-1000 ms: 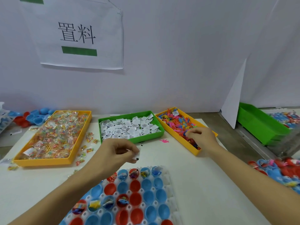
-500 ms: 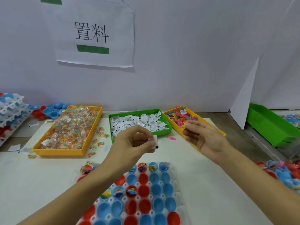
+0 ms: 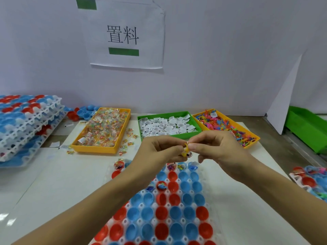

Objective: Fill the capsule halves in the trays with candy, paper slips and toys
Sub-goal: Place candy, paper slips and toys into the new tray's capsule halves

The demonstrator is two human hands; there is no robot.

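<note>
Both hands met above the far end of the capsule tray (image 3: pixel 211 206). The left hand (image 3: pixel 157 152) had its fingers curled, pinching a small yellow toy (image 3: pixel 186 150) together with what seemed to be a folded paper slip, though that part was blurred. The right hand (image 3: pixel 216 147) pinched the same toy from the other side between thumb and forefinger, its remaining fingers bent loosely. The white tray lay on the counter (image 3: pixel 53 183) and held rows of red and blue capsule halves (image 3: pixel 174 213), open side up; a few at the far end already held colourful bits. Behind the hands stood three bins: a yellow one of wrapped candy (image 3: pixel 104 128), a green one of white printed slips (image 3: pixel 168 125) and a yellow one of bright plastic toys (image 3: pixel 228 126). Filled trays sat stacked (image 3: pixel 26 121) at the left
</note>
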